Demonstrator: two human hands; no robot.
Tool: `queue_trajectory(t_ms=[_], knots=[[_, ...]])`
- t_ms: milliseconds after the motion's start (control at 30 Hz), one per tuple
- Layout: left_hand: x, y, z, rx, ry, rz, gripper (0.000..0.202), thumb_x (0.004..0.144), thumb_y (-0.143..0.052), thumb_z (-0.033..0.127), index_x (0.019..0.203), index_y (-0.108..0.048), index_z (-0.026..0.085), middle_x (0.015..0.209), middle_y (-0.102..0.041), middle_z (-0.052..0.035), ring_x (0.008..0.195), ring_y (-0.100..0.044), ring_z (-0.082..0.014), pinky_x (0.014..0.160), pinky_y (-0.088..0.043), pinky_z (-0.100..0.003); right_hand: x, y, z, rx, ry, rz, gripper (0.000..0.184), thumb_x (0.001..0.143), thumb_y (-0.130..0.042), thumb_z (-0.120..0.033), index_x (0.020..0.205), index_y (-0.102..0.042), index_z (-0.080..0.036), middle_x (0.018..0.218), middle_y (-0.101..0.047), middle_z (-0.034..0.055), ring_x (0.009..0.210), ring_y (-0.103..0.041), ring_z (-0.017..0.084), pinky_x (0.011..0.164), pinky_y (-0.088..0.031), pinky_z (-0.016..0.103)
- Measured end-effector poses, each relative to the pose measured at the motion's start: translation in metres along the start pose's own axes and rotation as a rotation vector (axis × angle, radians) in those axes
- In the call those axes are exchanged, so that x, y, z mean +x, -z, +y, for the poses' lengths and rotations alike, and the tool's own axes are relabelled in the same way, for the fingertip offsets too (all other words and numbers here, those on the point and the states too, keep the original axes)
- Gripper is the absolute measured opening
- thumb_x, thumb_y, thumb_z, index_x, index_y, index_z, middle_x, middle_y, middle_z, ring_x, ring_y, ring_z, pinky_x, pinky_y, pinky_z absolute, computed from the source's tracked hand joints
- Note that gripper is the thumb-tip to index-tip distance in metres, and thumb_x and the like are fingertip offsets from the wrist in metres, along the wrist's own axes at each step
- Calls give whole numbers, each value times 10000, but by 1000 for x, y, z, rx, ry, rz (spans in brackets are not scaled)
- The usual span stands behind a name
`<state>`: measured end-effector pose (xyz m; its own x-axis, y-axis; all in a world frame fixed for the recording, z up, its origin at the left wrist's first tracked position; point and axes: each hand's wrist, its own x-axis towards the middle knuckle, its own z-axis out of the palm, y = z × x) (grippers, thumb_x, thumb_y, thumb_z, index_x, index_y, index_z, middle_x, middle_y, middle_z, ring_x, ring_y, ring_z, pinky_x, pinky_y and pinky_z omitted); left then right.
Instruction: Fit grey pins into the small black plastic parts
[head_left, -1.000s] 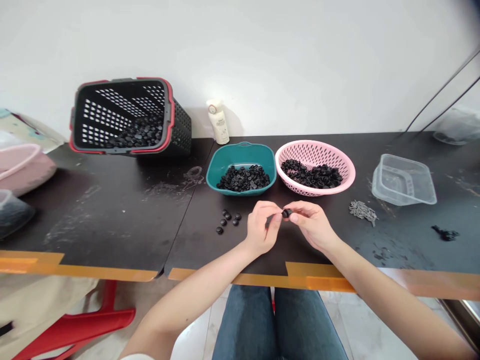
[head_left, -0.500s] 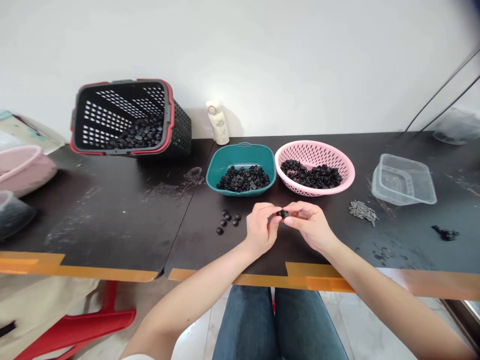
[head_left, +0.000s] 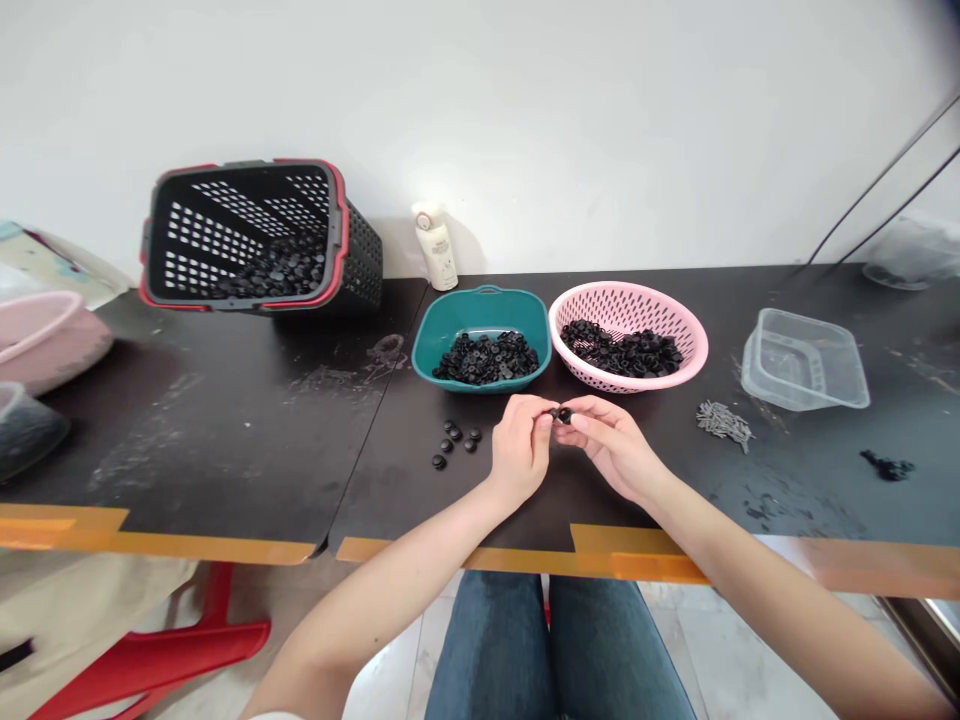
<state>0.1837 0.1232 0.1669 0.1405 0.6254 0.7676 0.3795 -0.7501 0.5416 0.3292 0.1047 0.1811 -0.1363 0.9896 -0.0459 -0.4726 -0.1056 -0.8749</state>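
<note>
Between the fingertips of both hands are small round black parts (head_left: 564, 414), partly hidden by the fingers. My left hand (head_left: 521, 448) is closed in a pinch at their left side. From the right, my right hand (head_left: 611, 445) pinches them with thumb and forefinger. Several finished-looking black round pieces (head_left: 454, 434) lie loose on the table left of my left hand. Just beyond the hands stand a teal basin (head_left: 427, 340) holding small black rings and a pink colander (head_left: 694, 335) holding more black round parts.
A dark basket with red trim (head_left: 341, 235) lies tilted at the back left, black pieces inside. Beside it stands a white bottle (head_left: 437, 250). To the right are a pile of small grey pins (head_left: 724, 424), a clear plastic tub (head_left: 806, 360) and a black clump (head_left: 888, 466). Orange tape (head_left: 630, 552) lines the table edge.
Both hands have shifted slightly away from me, and the black parts between them have turned. The fingers have changed their hold, the left thumb now more upright. The containers stay put.
</note>
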Motion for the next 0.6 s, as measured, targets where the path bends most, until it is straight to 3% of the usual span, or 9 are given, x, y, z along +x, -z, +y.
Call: queue_trajectory(t_ms=[100, 167, 233, 300, 433, 600], knots=[[-1, -1, -2, 2, 16, -4, 183, 950, -379, 234, 1001, -541, 165, 891, -588, -55, 827, -560, -141, 703, -470, -269, 1, -3, -5, 39, -82, -20, 144, 743, -672, -271, 860, -631, -198, 762, -623, 4, 649, -591, 114, 537, -512, 210], [-2, -1, -3, 9, 18, -15, 184, 949, -385, 242, 1012, -539, 164, 898, -590, -58, 835, -563, -144, 706, -471, -271, 0, -5, -8, 57, -147, -47, 134, 765, -635, -304, 835, -597, -197, 723, -556, -9, 552, -510, 84, 364, -343, 145], [-2, -1, -4, 16, 9, -32, 181, 947, -391, 241, 1010, -542, 164, 900, -594, -58, 840, -565, -145, 714, -471, -272, 0, -6, -10, 63, -197, -76, 172, 793, -602, -362, 805, -556, -197, 691, -497, -27, 471, -406, 57, 314, -161, 137], [-2, -1, -4, 21, -6, -48, 179, 944, -395, 240, 1005, -544, 161, 906, -596, -59, 841, -566, -144, 720, -471, -270, -2, -8, -10, 62, -238, -101, 251, 826, -561, -439, 776, -513, -198, 638, -437, -47, 425, -310, 43, 330, -79, 148], [0, -1, -4, 38, -14, -85, 182, 943, -393, 241, 1006, -543, 160, 920, -596, -60, 850, -567, -143, 728, -469, -265, -4, -10, -7, -13, -233, -139, 330, 850, -532, -500, 739, -461, -197, 563, -363, -67, 416, -248, 45, 367, -83, 165], [1, -3, -6, 54, 42, -160, 193, 948, -360, 245, 953, -539, 171, 887, -578, -44, 805, -560, -138, 691, -456, -255, -5, -10, -3, -129, -72, -120, 327, 834, -578, -459, 702, -429, -200, 577, -401, -61, 448, -297, 57, 397, -142, 178]])
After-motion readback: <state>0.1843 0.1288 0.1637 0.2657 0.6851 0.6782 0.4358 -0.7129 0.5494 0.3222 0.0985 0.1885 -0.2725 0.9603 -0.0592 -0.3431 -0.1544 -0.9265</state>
